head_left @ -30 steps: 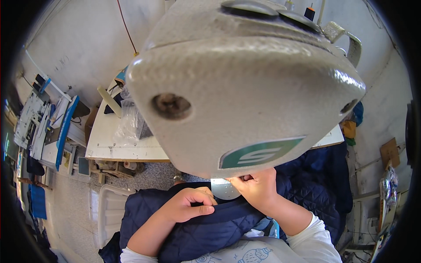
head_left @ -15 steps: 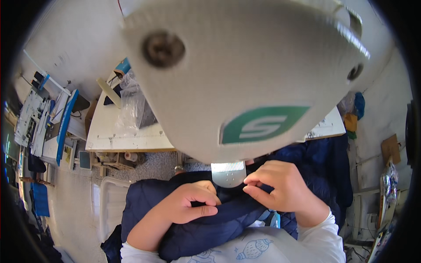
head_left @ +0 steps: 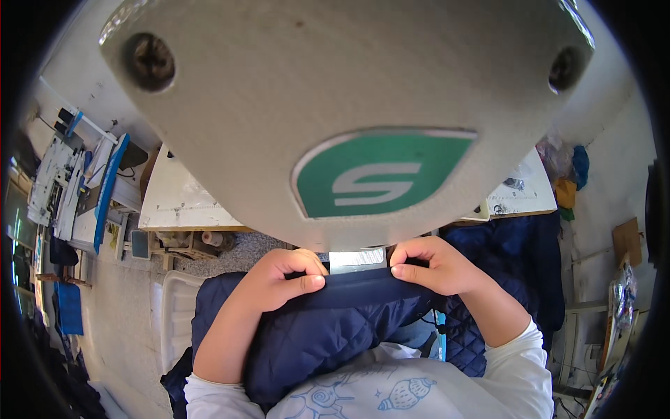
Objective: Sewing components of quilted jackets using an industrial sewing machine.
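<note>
A dark blue quilted garment (head_left: 314,332) lies across my lap, its smooth edge band (head_left: 363,288) drawn up level against a small metal plate (head_left: 357,261). Just left of that plate, my left hand (head_left: 289,276) pinches the band between thumb and fingers. My right hand (head_left: 436,265) grips the same band to the right of the plate. Directly above both hands looms a large pale machine head (head_left: 244,133) with a green badge (head_left: 384,171). It hides what lies behind the plate and my fingertips.
Behind the machine, a white worktable (head_left: 174,199) shows on both sides. A white plastic bin (head_left: 178,314) stands at my left. Farther left is another machine with a blue-edged table (head_left: 112,192). More quilted fabric (head_left: 520,258) hangs at the right.
Both hands have moved up to the plate, and the garment's band is now straight between them in front of it. My head view has shifted, so the machine head appears larger and farther left.
</note>
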{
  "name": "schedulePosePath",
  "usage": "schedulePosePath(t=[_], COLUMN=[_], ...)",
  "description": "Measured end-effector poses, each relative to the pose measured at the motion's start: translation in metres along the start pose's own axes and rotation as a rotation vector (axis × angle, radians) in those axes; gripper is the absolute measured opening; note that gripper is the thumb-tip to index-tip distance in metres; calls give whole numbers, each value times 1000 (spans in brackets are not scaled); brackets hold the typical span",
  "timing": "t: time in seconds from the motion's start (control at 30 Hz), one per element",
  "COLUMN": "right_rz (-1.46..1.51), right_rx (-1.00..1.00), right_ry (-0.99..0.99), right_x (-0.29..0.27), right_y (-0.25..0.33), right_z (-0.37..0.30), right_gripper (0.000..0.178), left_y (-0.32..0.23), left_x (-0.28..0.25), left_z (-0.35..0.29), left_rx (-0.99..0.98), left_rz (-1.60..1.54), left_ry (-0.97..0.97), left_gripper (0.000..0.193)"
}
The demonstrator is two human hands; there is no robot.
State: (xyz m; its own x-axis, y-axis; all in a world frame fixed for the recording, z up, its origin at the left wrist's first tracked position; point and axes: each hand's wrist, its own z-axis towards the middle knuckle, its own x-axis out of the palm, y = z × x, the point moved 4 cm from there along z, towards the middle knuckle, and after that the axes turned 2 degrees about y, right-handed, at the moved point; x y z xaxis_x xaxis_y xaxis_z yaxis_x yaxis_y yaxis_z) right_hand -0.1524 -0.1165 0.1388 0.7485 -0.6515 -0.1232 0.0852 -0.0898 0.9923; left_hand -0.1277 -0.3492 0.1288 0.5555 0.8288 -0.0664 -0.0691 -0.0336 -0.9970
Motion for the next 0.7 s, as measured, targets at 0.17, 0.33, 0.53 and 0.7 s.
schedulePosePath(t=[0.17, 0.33, 0.53, 0.7], right_rz=[103, 141, 261, 303], right_rx=[86, 21, 14, 3], right_ry=[-156, -206, -250, -234], right_x=[-15, -18, -17, -16], right_y=[-8, -3, -2, -8], right_z=[11, 21, 20, 23], right_gripper=[12, 9, 7, 8], left_y=[5, 20, 24, 29], left_x=[-8, -18, -21, -28], left_z=[11, 12, 18, 14], left_rx=[-203, -175, -44, 42], left_rz=[32, -14, -406, -526], left_ry=[-261, -297, -364, -228], left_gripper=[19, 24, 27, 31])
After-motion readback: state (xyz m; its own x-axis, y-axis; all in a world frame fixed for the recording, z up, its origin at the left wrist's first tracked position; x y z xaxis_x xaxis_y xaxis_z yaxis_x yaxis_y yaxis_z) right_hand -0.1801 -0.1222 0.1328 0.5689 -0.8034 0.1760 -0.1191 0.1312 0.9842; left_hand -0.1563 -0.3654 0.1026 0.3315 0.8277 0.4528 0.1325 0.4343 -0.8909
